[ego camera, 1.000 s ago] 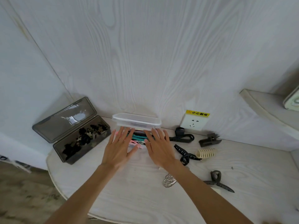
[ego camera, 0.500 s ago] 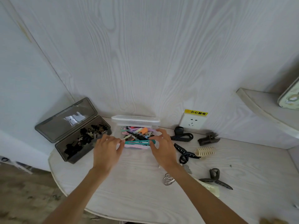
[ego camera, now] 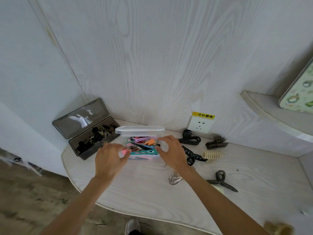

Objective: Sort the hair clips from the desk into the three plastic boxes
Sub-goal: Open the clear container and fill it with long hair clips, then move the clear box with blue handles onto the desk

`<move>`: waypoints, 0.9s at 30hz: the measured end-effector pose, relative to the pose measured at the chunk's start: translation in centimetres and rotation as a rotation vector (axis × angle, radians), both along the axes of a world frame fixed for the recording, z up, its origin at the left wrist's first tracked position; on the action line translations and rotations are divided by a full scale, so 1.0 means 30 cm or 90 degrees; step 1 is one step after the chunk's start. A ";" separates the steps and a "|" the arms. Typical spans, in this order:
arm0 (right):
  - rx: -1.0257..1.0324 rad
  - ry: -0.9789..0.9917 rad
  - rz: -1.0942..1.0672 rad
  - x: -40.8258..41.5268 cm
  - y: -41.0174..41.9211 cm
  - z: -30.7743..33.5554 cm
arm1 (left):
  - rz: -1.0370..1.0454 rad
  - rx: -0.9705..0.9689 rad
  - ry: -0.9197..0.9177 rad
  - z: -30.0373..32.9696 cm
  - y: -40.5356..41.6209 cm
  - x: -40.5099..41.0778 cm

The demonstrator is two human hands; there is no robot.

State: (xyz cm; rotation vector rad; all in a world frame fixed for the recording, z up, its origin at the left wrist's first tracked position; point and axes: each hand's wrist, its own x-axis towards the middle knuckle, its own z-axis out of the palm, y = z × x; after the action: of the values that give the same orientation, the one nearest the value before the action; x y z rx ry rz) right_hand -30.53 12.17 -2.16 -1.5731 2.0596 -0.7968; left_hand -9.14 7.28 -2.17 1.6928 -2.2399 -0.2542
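- Clear box (ego camera: 153, 156) sits on the counter (ego camera: 135, 187) near the back wall, lid (ego camera: 139, 129) hinged up behind it. It's full of coloured flat clips (ego camera: 144, 145).
- My left hand (ego camera: 108, 160) is at the box's left front corner, fingers curled. A pink clip (ego camera: 125, 151) shows at the fingertips; motion blur, so can't tell if my grip is closed on it.
- My right hand (ego camera: 172, 152) is on the box's right end, thumb and fingers wrapped around that end.
- Dark box (ego camera: 91, 145) to the left, open, holds small dark clips.
- Loose on the counter to the right: black claw clips (ego camera: 190, 139), a dark brown one (ego camera: 216, 143), a cream one (ego camera: 212, 155), a grey one (ego camera: 221, 181), and a silver clip (ego camera: 175, 178) just beside my right wrist.
- Wall socket (ego camera: 200, 125) behind them.
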 end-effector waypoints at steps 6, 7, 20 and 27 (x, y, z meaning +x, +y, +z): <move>0.024 -0.040 0.021 -0.035 0.081 0.022 | 0.053 0.012 0.040 0.086 0.084 -0.014; 0.037 -0.060 0.022 -0.048 0.099 0.033 | 0.049 0.026 0.050 0.099 0.099 -0.029; 0.131 -0.077 -0.229 -0.505 0.782 0.155 | -0.468 0.251 0.160 0.182 0.376 -0.694; 0.148 0.154 -0.472 -0.621 1.219 0.227 | -0.717 0.291 0.084 0.185 0.644 -1.071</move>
State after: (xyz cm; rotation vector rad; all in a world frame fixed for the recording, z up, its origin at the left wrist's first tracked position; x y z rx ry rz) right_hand -49.17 48.73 4.64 -0.7906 2.8399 -0.5732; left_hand -41.28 26.60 3.37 0.3118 -2.8993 -1.1357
